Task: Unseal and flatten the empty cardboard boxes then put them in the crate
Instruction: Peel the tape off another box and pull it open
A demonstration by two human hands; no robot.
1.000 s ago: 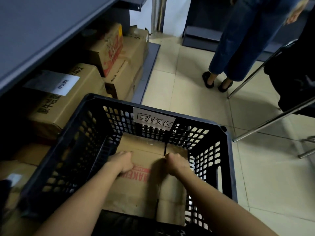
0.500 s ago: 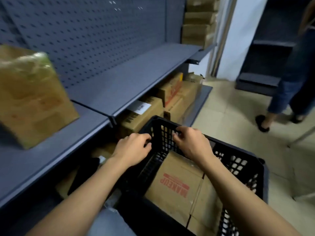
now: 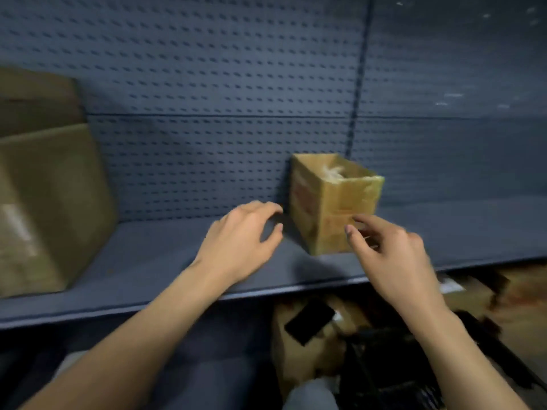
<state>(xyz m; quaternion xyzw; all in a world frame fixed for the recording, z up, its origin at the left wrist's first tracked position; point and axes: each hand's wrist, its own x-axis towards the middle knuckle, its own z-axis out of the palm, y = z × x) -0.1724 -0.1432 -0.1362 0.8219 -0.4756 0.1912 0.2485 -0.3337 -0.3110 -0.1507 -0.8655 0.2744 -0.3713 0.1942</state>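
Head cam, for you: the small cardboard box [image 3: 334, 202] stands upright on the shelf [image 3: 148, 261], back corner close to the pegboard back panel [image 3: 207, 84], one vertical edge turned toward you. Its top looks open w/ a pale patch inside. Tape or filler, can't tell, too blurred.

Step in hand, as I judge it: grab this box & bring it off the shelf for unsealing.
- Take it by the two opposite side faces, one palm each. It's prob. light & will skid back into the panel if you push from one side only.
- Lift rather than drag. Check that pale stuff before you flatten anything.
- Look for bottom tape once it's tipped; the underside isn't visible now.

Your left hand [image 3: 239, 241] is just left of the box, palm down over the shelf, fingers spread & loosely curved, holding nothing. A thin gap shows btwn fingertips & the box's left face, so no contact there.

Your right hand [image 3: 393, 253] is in front of the box's near face, fingers apart & relaxed, nothing in it. Whether a fingertip touches the cardboard I can't tell; motion blur.

A bigger carton [image 3: 44, 202] sits well apart at far left. Dark meshy shape low right is prob. the crate [image 3: 384, 365], not sharp enough to confirm.
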